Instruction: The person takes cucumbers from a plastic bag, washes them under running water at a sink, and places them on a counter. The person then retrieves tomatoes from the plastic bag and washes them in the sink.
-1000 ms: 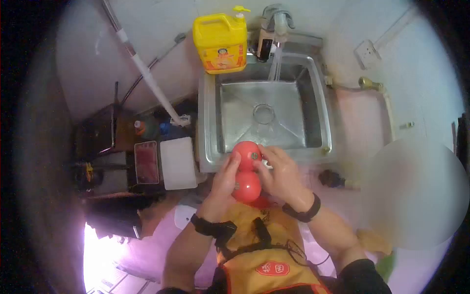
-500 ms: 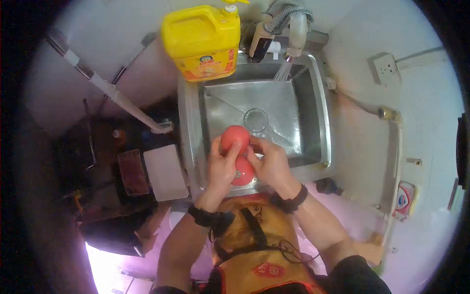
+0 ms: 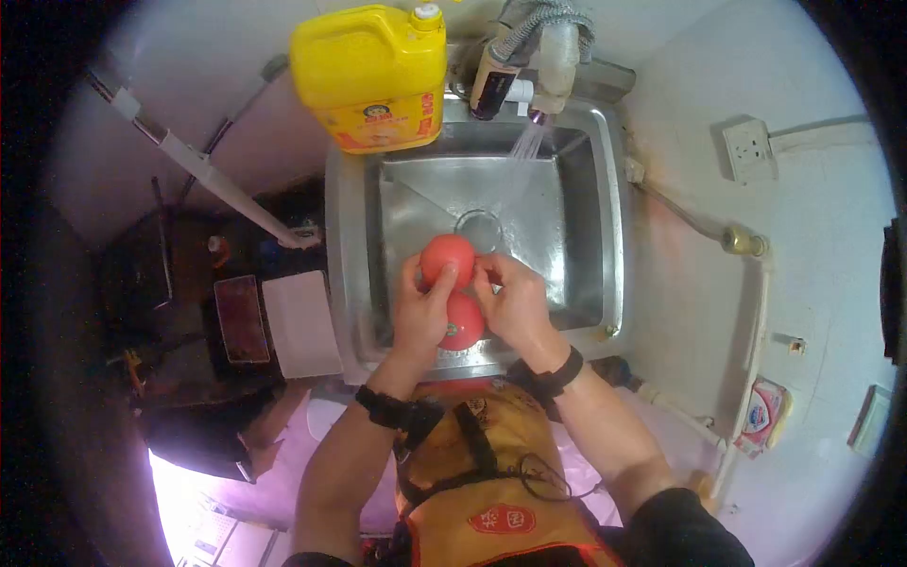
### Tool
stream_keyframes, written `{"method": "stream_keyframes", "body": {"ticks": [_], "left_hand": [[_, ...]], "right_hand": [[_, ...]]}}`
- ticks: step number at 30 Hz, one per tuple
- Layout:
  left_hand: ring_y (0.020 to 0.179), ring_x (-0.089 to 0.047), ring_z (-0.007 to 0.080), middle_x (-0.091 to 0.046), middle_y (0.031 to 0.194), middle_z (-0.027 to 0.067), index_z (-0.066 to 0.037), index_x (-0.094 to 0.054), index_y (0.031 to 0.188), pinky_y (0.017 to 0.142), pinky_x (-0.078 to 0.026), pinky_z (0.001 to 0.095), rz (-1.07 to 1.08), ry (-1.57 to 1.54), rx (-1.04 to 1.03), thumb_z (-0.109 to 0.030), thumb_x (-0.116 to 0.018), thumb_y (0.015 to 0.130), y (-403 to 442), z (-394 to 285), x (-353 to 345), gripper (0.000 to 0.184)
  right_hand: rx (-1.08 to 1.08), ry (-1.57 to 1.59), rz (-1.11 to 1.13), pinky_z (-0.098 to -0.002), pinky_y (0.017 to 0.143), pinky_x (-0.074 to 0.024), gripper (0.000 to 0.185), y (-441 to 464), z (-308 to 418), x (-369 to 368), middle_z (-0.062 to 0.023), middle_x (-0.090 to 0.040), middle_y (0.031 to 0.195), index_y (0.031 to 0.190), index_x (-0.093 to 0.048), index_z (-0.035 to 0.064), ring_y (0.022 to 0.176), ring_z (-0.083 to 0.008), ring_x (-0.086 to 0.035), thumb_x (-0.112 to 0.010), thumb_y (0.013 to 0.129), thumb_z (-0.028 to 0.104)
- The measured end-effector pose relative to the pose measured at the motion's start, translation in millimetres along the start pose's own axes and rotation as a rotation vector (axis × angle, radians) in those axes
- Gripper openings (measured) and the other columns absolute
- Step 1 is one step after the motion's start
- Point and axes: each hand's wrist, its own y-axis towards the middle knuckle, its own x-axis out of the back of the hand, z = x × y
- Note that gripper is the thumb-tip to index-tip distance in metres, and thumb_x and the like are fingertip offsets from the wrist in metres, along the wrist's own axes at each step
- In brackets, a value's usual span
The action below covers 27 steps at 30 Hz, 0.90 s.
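Red tomatoes, two of them, are in your hands over the near side of the steel sink (image 3: 351, 236). Your left hand (image 3: 420, 317) is curled closed around the upper tomato (image 3: 447, 257), thumb laid across its front, fingers round its left side. Lower tomato (image 3: 463, 321) sits just below it, between your palms, green stem end showing; can't tell which hand carries its weight. Your right hand (image 3: 518, 304) is half closed, thumb and index tips brought together right at the upper tomato's right side; can't tell if anything is pinched there, or whether the tips touch the skin. Dark bands on both your wrists, yellow-brown apron (image 3: 505, 520) below. Faucet (image 3: 557, 71) at the far edge is running: water (image 3: 529, 142) sprays into the basin beyond your hands, well apart from both tomatoes. Drain (image 3: 479, 230) is just past the upper one. Yellow jug (image 3: 368, 80) stands at the sink's far left corner, with a dark-labelled bottle (image 3: 493, 87) between it and the faucet. White tray (image 3: 300, 324) lies left of the sink, reddish tray (image 3: 242, 319) beside it. Socket (image 3: 748, 148) is on the wall to your right.
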Motion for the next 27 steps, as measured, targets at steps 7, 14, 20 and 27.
{"method": "stream_keyframes", "body": {"ticks": [7,14,20,27], "left_hand": [[0.104,-0.059,0.0191,-0.061,0.117,0.0109,-0.005,-0.049,0.129,0.089,-0.049,0.0320,0.039,0.043,-0.078,-0.028,-0.069,0.092,0,6,-4,0.048],[0.101,-0.060,0.0176,-0.063,0.114,0.0101,-0.004,-0.048,0.130,0.084,-0.051,0.0321,0.096,-0.065,0.080,-0.028,-0.070,0.091,-1,-3,-6,0.051],[0.099,-0.060,0.0156,-0.062,0.113,0.0078,-0.005,-0.049,0.132,0.082,-0.052,0.0316,0.184,-0.143,0.178,-0.029,-0.069,0.092,4,-9,-2,0.050],[0.102,-0.059,0.0152,-0.060,0.117,0.0071,-0.005,-0.050,0.131,0.081,-0.051,0.0305,0.220,-0.190,0.218,-0.031,-0.067,0.093,16,0,1,0.049]], "right_hand": [[0.186,0.012,-0.035,-0.0415,0.066,-0.0539,0.009,-1,-7,8,-0.0191,-0.066,0.086,0.091,-0.064,0.0000,0.076,-0.0357,-0.066,-0.065,0.085,0.006],[0.148,0.032,-0.037,-0.0465,0.062,-0.0495,0.011,2,-15,8,-0.0200,-0.059,0.080,0.089,-0.059,0.0025,0.073,-0.0421,-0.060,-0.065,0.087,0.012],[-0.065,0.081,-0.031,-0.0437,0.064,-0.0508,0.011,7,-14,9,-0.0211,-0.063,0.081,0.089,-0.062,0.0005,0.074,-0.0402,-0.063,-0.063,0.088,0.011],[-0.020,0.108,-0.008,-0.0331,0.066,-0.0520,0.014,4,-11,18,-0.0168,-0.067,0.088,0.100,-0.066,-0.0007,0.075,-0.0249,-0.067,-0.065,0.088,0.007]]}}
